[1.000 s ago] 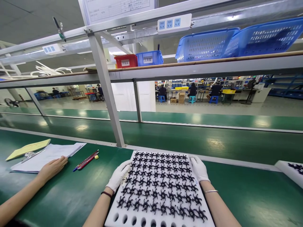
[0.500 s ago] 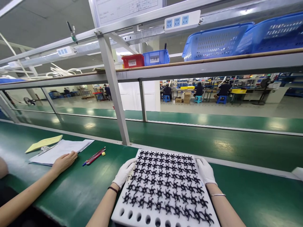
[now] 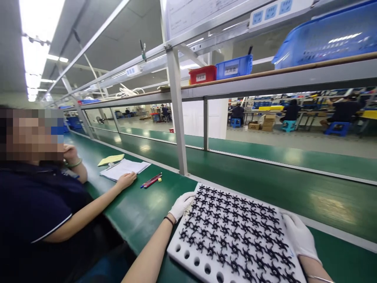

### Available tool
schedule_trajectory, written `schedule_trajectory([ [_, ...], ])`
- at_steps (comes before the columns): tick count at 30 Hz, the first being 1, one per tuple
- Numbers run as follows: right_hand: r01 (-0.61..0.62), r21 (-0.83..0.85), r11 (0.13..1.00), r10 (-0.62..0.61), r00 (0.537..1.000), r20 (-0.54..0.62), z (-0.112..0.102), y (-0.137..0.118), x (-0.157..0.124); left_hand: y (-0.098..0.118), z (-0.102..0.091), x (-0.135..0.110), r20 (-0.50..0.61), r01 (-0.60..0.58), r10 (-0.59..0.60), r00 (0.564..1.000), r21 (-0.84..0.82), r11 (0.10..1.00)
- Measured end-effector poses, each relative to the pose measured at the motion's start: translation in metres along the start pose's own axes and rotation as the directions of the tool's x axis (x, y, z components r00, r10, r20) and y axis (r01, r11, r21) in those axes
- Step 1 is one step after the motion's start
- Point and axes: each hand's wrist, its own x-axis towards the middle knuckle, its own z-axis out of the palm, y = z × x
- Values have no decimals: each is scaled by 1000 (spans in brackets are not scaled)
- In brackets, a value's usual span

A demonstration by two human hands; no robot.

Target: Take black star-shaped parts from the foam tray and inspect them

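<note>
A white foam tray (image 3: 188, 262) sits before me at the lower right, its nearest corner cut off by the frame. Rows of small black bladed wheels (image 3: 235, 248) stand in it, and the front row of round holes holds none. My left hand (image 3: 183, 205), in a white glove, grips the tray's left edge near the far corner. On the opposite edge, my right hand (image 3: 300, 236), also gloved, holds the tray, with its fingertips partly hidden behind the side.
At left sits a co-worker (image 3: 35, 208), one hand (image 3: 126, 180) on papers (image 3: 123, 168). Pens (image 3: 151, 181) and a yellow eraser (image 3: 160, 179) lie on the green bench (image 3: 156, 200). A metal post (image 3: 178, 118) carries a shelf with red (image 3: 202, 74) and blue bins (image 3: 234, 67).
My view has swung left, bringing the co-worker's upper body into sight. The tray and both my hands appear further right and more turned in the frame; both hands keep their hold.
</note>
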Motion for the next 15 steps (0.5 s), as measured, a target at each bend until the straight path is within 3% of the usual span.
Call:
schedule_trajectory([
  [5,-48,-81,996,47,999,-22,-3,-3,-2,9,0,-4,34,34,-35,999,34,999],
  [8,-37,-123,992,30,998,-64,-2,1,-1,20,-8,-16,128,74,-78,989,36,997],
  [11,-36,-140,989,23,995,-93,-1,4,0,36,-23,-42,221,114,-129,967,82,990],
  [15,-52,-143,988,32,990,-137,-1,2,-1,55,-35,-96,230,127,-157,960,143,982],
])
